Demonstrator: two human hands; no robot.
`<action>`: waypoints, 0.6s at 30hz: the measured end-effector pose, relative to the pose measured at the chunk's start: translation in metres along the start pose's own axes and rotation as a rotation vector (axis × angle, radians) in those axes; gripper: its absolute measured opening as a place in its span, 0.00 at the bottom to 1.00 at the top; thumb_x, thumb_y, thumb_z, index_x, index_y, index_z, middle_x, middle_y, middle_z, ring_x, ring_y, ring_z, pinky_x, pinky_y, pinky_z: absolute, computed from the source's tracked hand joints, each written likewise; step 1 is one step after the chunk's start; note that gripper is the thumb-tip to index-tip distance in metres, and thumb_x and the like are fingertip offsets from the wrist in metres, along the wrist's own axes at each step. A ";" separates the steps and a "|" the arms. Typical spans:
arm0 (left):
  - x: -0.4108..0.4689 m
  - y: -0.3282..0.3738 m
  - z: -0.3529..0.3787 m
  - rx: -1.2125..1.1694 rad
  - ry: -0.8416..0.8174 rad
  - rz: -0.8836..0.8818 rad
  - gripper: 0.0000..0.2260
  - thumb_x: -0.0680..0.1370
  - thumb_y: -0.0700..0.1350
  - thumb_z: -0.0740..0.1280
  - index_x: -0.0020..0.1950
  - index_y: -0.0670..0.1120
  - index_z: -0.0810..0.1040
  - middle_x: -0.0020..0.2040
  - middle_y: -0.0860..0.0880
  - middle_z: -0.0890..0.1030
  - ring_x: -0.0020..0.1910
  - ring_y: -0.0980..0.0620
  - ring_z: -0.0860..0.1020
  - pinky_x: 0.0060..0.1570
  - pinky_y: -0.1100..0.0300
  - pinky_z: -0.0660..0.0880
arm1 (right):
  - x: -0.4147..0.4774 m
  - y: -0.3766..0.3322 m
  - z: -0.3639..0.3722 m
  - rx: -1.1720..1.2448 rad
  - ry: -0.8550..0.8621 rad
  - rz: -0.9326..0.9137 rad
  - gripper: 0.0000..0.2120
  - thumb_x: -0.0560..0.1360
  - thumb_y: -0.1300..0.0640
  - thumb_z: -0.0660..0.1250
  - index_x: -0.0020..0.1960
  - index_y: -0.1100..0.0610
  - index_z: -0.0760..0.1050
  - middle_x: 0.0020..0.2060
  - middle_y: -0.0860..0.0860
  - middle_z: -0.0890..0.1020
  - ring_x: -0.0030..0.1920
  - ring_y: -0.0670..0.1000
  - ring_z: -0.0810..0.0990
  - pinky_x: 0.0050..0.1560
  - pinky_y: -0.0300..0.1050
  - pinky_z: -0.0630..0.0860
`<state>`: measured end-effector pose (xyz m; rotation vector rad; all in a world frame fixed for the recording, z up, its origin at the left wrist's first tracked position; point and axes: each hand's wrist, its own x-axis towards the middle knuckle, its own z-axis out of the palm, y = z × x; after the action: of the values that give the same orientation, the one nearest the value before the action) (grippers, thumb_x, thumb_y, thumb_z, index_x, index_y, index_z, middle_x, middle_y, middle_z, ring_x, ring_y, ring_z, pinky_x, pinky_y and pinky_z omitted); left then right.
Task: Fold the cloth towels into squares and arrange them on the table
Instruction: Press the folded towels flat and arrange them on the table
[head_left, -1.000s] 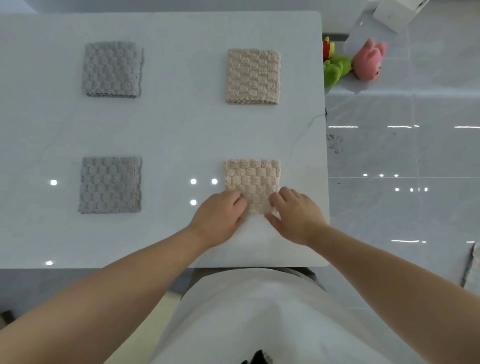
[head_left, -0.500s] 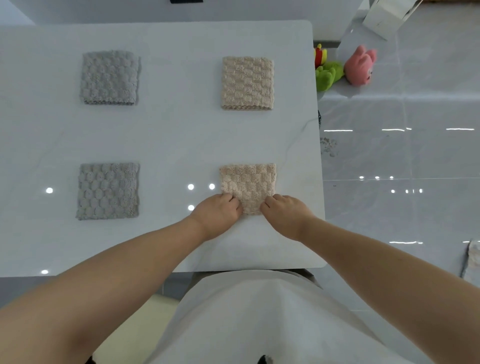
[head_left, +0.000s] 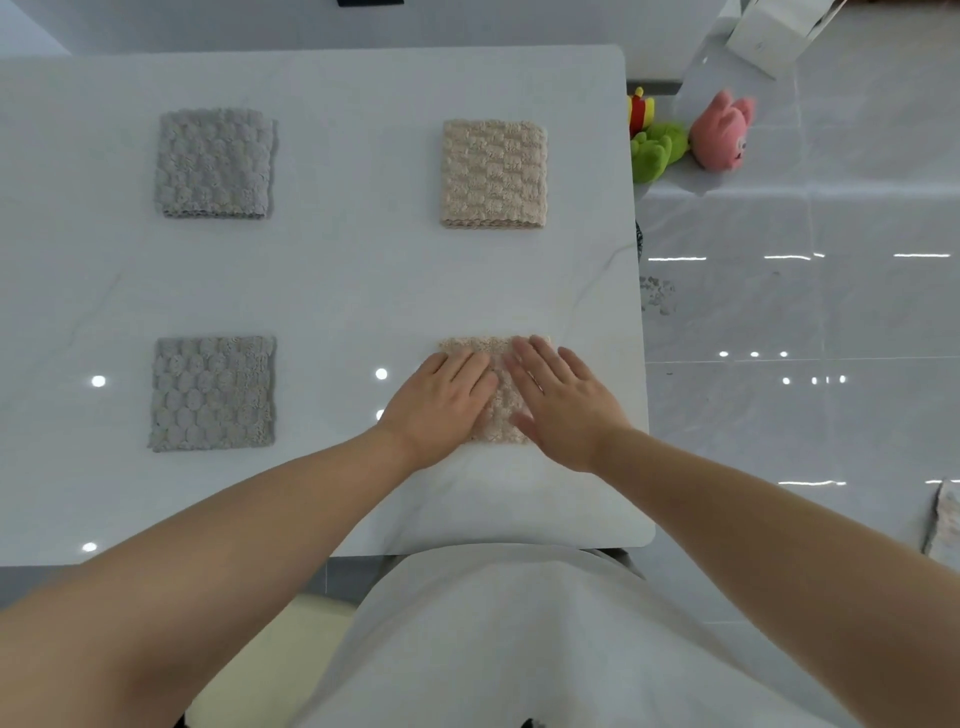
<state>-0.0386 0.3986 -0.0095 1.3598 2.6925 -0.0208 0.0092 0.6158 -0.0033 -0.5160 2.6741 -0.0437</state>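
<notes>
While two hands (head_left: 441, 402) (head_left: 563, 410) press straight fingers (head_left: 540, 358) on near beige towel (head_left: 501, 405), far beige towel (head_left: 493, 174), two grey towels (head_left: 215, 163) (head_left: 213, 392)

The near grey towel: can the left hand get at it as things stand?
Probably yes. The near grey towel lies alone on the white table, with only bare tabletop between it and the left hand, which rests flat on the near beige towel and grips nothing.

Both hands (head_left: 498, 402) press the near beige towel (head_left: 500, 384) flat.
</notes>
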 end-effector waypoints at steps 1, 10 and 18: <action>-0.002 -0.001 0.003 0.032 -0.090 -0.044 0.26 0.84 0.56 0.58 0.73 0.38 0.69 0.74 0.38 0.69 0.72 0.40 0.69 0.68 0.46 0.70 | 0.002 0.000 0.003 0.004 -0.076 0.010 0.37 0.84 0.39 0.49 0.83 0.59 0.43 0.82 0.57 0.45 0.82 0.57 0.43 0.80 0.57 0.48; -0.004 -0.017 0.012 0.050 -0.345 -0.044 0.41 0.80 0.69 0.45 0.82 0.42 0.38 0.83 0.44 0.41 0.82 0.45 0.43 0.79 0.45 0.50 | 0.011 0.008 0.005 -0.022 -0.228 0.003 0.43 0.81 0.32 0.45 0.80 0.57 0.29 0.79 0.53 0.31 0.79 0.53 0.29 0.79 0.61 0.39; 0.000 -0.022 0.017 0.083 -0.404 -0.089 0.55 0.73 0.76 0.49 0.79 0.37 0.31 0.81 0.39 0.35 0.81 0.42 0.36 0.80 0.46 0.42 | 0.008 0.023 0.007 -0.019 -0.246 0.015 0.50 0.77 0.27 0.49 0.80 0.58 0.29 0.80 0.54 0.31 0.80 0.54 0.31 0.80 0.59 0.38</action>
<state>-0.0541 0.3842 -0.0268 1.1114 2.4277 -0.3765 -0.0032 0.6345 -0.0154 -0.4742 2.4396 0.0472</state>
